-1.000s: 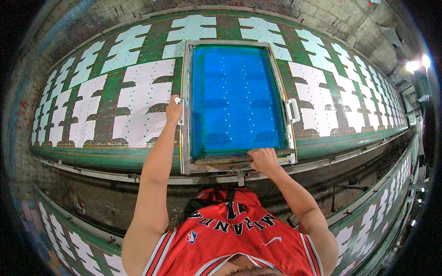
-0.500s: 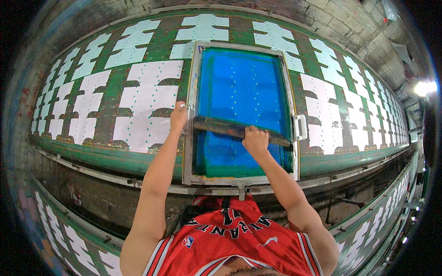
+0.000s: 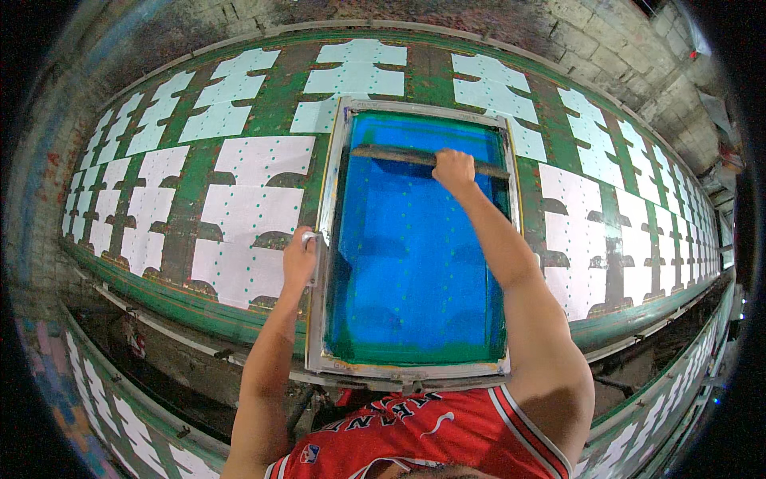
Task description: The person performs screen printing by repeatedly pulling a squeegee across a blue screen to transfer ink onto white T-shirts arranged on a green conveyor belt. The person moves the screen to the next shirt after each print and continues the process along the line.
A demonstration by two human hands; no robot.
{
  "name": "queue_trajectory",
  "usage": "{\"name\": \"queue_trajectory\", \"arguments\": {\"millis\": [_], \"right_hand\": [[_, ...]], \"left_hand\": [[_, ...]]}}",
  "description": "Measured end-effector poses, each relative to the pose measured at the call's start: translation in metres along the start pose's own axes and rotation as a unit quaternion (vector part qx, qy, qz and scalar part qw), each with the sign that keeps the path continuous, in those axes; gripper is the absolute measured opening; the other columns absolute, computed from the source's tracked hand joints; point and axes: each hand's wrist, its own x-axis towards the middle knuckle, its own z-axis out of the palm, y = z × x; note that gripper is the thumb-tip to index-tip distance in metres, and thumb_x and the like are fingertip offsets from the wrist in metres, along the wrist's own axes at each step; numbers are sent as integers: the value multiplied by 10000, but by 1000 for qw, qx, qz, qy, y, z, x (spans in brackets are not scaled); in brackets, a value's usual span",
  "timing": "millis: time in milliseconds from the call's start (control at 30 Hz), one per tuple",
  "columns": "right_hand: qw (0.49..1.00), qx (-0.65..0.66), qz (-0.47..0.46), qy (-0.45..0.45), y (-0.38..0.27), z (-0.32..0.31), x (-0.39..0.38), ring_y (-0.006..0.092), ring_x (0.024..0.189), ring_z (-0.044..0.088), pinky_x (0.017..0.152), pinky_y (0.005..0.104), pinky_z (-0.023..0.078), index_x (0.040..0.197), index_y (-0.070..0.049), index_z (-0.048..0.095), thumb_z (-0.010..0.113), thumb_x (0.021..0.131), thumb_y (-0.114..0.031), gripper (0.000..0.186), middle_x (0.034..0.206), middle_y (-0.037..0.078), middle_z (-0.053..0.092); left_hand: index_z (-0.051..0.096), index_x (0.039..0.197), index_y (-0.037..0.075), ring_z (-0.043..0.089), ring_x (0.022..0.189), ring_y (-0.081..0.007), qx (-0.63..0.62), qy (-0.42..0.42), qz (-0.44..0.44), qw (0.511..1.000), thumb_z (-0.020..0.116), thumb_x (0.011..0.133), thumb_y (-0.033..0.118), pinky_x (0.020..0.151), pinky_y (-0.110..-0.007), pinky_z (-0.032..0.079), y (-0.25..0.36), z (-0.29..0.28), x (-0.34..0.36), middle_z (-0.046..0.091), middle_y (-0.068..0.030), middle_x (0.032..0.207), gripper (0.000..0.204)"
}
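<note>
Blue ink coats the mesh of one metal-framed printing screen [image 3: 415, 263], which lies flat on the long green desk [image 3: 195, 199], its near edge just in front of the person's red jersey [image 3: 415, 435]. One dark squeegee bar [image 3: 399, 156] lies across the far end of the mesh, running nearly from one side rail to the other. The right hand [image 3: 453, 169] is closed around this bar a little right of its middle, with the arm stretched out over the blue surface. The left hand [image 3: 299, 259] is wrapped around the screen's left rail about halfway along, at one small metal handle [image 3: 309, 238]. White cut fabric pieces [image 3: 247, 215] speckled with small green dots lie in rows on the desk on both sides of the screen; they run off to both ends, and the far ones are too small to count. Two full pieces sit just left of the frame, one behind the other. A second desk [image 3: 120, 403] with similar white pieces runs along the lower edge, and a rough brick wall [image 3: 590, 40] rises behind.
</note>
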Motion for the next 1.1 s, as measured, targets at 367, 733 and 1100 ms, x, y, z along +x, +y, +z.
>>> {"name": "queue_trajectory", "arguments": {"millis": [367, 733, 1100], "right_hand": [[1000, 1, -17, 1, 59, -26, 97, 380, 895, 736, 778, 500, 594, 928, -54, 774, 696, 737, -239, 277, 947, 215, 739], [996, 31, -10, -78, 59, -27, 93, 395, 965, 724, 848, 512, 582, 964, -43, 773, 672, 748, -234, 306, 1022, 236, 737], [992, 43, -7, -118, 6, -46, -98, 373, 863, 738, 759, 494, 588, 859, -109, 786, 659, 736, -205, 202, 885, 190, 746]], "left_hand": [[607, 1262, 84, 704, 994, -409, -8, -11, -34, 999, 617, 952, 229, 855, -458, 527, 3, -3, 1, 727, -241, 1018, 342], [605, 1265, 110, 704, 942, -399, -33, -40, -49, 997, 616, 941, 224, 814, -450, 527, 0, -3, 1, 715, -248, 967, 343], [575, 1258, 111, 679, 939, -441, -32, -25, 37, 998, 613, 931, 184, 837, -494, 509, -16, -2, 0, 703, -240, 1001, 337]]}}
